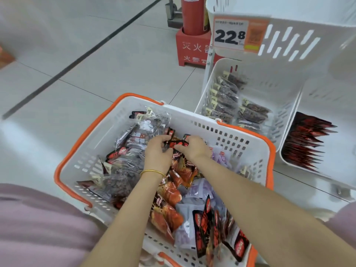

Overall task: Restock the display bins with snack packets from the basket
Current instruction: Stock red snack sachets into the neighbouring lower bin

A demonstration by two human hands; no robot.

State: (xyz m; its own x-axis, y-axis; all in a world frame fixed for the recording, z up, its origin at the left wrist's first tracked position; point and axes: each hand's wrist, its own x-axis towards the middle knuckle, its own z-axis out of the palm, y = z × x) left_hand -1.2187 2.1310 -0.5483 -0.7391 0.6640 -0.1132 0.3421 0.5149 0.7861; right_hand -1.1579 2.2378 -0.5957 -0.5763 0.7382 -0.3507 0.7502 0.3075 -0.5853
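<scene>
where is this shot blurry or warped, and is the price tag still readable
Head view: the price tag reads 22.8, small print smeared; the upper bin and frame edges are blurred and bent by the wide lens; the left hand and right hand gripping a red-black packet in the basket look soft; light is flat.

Shop floor (119, 60) of large, pale grey glossy tiles with thin grout lines between them. A long dark strip (77, 60) runs diagonally across the tiles from the lower left to the top centre. At the top centre, a red fire extinguisher (192, 16) stands upright in a low red box stand (189, 49) printed with pale Chinese characters. Just behind it, to the left, is a grey metal base (173, 16), partly cut off. A blurred orange-brown shape (4, 56) shows at the far left edge. The light is even and soft, leaving a faint sheen on the tiles.
</scene>
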